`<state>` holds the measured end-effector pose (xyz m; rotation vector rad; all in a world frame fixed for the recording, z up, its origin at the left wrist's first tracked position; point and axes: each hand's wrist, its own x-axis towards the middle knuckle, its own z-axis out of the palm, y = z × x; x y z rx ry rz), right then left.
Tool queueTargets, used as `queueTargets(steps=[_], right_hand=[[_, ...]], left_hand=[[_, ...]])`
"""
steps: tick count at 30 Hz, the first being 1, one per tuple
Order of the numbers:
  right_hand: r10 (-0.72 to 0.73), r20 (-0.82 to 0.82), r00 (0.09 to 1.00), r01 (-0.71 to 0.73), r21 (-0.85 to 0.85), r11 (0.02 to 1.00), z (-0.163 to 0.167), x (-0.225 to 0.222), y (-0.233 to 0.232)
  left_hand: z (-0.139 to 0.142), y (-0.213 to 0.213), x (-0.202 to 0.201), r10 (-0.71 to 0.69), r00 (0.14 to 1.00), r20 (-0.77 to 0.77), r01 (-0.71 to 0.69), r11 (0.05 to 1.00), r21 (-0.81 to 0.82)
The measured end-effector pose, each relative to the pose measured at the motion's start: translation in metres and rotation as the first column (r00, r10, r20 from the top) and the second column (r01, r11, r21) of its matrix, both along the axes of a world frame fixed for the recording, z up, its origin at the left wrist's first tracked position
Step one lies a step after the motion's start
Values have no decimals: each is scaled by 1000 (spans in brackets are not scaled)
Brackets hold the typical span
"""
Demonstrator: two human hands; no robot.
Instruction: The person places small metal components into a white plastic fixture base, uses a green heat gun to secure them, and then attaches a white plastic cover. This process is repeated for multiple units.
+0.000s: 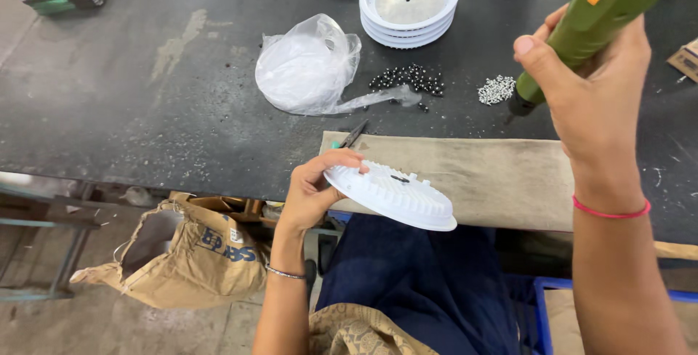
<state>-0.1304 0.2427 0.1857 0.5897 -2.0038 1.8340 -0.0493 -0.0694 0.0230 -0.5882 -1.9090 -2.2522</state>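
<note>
Held a white ribbed disc in one hand, a green power tool in the other.

Gripped white ribbed disc (392, 194) by its edge in left hand (314, 191), tilted over the lap, seemingly to expose its face; raised green power tool (592, 17) in right hand (592, 90), fist closed round its body, tip angled down; beyond, on dark surface (145, 108): clear plastic bag (309, 64), black screws (408, 79), silver screws (496, 89), stacked white discs (409, 2).
</note>
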Motion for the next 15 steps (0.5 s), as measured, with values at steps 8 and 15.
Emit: queueTargets(steps=[8,15], right_hand=[[-46,-241,969,16,-124,992,-47,19,26],[264,211,941,-225,-190,956,-133,91,23]], left_hand=[[-18,17,-2,206,977,47,-211,961,180],[-4,63,1,174,914,367,-323,858,399]])
